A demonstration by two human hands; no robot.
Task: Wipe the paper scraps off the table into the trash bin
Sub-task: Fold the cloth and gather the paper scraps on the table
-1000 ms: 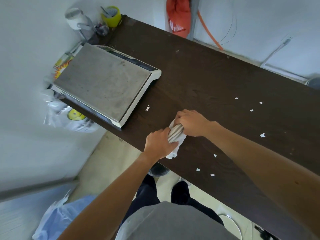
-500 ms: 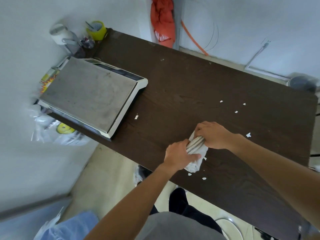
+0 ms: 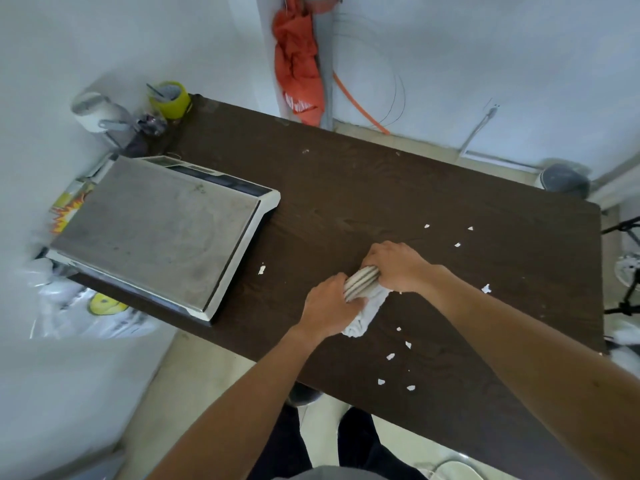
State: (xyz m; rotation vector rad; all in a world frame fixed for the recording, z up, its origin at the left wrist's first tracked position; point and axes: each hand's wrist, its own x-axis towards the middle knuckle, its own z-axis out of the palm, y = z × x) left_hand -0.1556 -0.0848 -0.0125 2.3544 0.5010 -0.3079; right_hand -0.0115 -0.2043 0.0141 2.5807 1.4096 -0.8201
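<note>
While clutching the bunched cloth (image 3: pixel 363 317) in both hands at the middle of the desk (image 3: pixel 381 188), appears to be readying the wiper rather than sweeping yet. Grips the near part with the left hand (image 3: pixel 329 303), fingers curled round it, and the striped far part with the right hand (image 3: pixel 398 268), fingers likewise curled over it. Lets the white tail lie on the dark wood.

Leaves all the paper scraps (image 3: pixel 390 356) on the desk: a cluster near the front edge, just right of the cloth's tail; a lone scrap (image 3: pixel 261 269) beside the scale (image 3: pixel 156 230); another scrap (image 3: pixel 486 288) past the right forearm; three small scraps (image 3: pixel 457 244) farther back. Judged as the opening step, with nothing gathered.

Calls next for pressing the cloth flat under one hand and dragging the far scraps toward the near cluster, then herding the lot to one edge. Needs a bin below that edge: possibly the dark round container (image 3: pixel 564 176) on the floor beyond the far right corner, though cannot tell for sure. Worth keeping strokes slow to avoid flicking light scraps onto the floor.
</note>
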